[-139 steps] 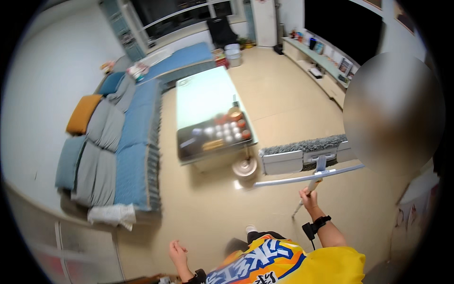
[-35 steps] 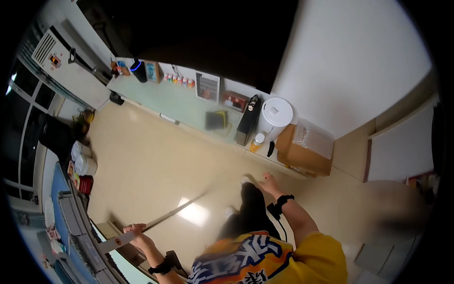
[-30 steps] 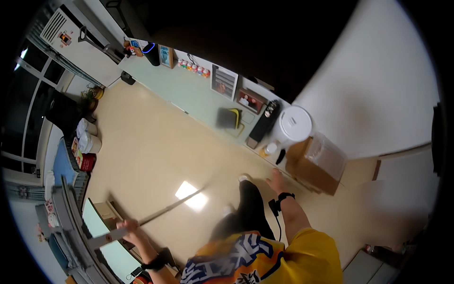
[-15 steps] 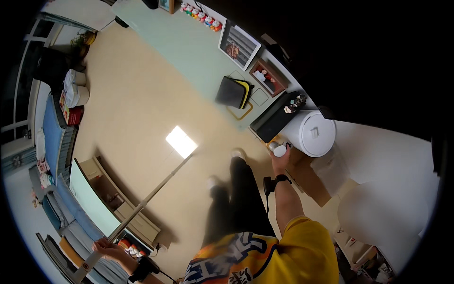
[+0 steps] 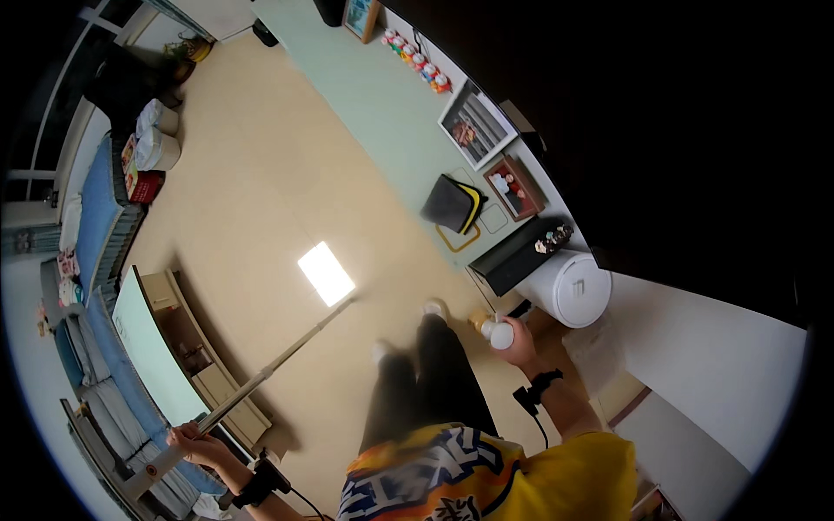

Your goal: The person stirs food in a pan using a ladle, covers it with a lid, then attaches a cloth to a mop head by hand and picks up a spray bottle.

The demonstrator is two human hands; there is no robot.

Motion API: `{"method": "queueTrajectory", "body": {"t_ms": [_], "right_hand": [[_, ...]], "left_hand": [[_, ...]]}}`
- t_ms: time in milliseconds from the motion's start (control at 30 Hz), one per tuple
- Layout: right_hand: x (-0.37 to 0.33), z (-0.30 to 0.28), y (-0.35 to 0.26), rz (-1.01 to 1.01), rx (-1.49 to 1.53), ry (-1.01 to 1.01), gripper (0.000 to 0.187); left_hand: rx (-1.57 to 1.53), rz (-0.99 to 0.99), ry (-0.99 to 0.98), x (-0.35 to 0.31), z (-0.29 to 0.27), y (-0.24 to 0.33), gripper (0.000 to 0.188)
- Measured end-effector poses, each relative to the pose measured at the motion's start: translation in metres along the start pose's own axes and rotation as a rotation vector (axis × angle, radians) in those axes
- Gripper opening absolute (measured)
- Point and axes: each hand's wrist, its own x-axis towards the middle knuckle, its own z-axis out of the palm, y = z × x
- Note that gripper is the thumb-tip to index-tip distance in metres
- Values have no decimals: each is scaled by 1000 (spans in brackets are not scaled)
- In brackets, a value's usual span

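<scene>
My left hand [image 5: 193, 445] is closed round a long, thin, light-grey telescoping pole [image 5: 276, 363]. Its thicker white end [image 5: 148, 475] lies beyond the hand at the lower left, while the far end reaches the floor near the bright reflection. In my right hand [image 5: 519, 345] is a small white cylinder [image 5: 501, 335] with a flat round end and a yellowish part on its far side. What kind of thing it is I cannot make out. This hand is nearest to the white round bin [image 5: 569, 300], just in front of it. Both wrists wear black straps.
A low cabinet with a pale green top [image 5: 373, 130] runs along the right, bearing picture frames, a grey-and-yellow pouch [image 5: 452, 205] and a black box [image 5: 512, 253]. A coffee table [image 5: 149, 347] and blue sofa [image 5: 100, 395] stand left. My feet are on the beige floor [image 5: 252, 174].
The view has shifted, so the room sits lower and further right. My right hand has drawn the white cylinder back from the bin and cabinet. The left hand still grips the pole.
</scene>
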Motion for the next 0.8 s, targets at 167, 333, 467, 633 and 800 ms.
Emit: {"method": "queueTrajectory", "body": {"t_ms": [167,333,467,633,800], "right_hand": [[31,-20,-101,-228,324,-123,58],[72,-11,-169,276,1470,99,58],[112,30,-176,112,1781,187,47],[107,111,-210,211,1705,16,48],[75,148,-212,-185,910,-63,56]], "left_hand": [[-104,-22,-2,9,4,-4,28],[-139,8,-59,38,3,-28,30],[-132,-17,-59,69,12,-36,31],[463,213,-375,157,-15,-98,16],[435,255,-405,124,49,-123,17]]}}
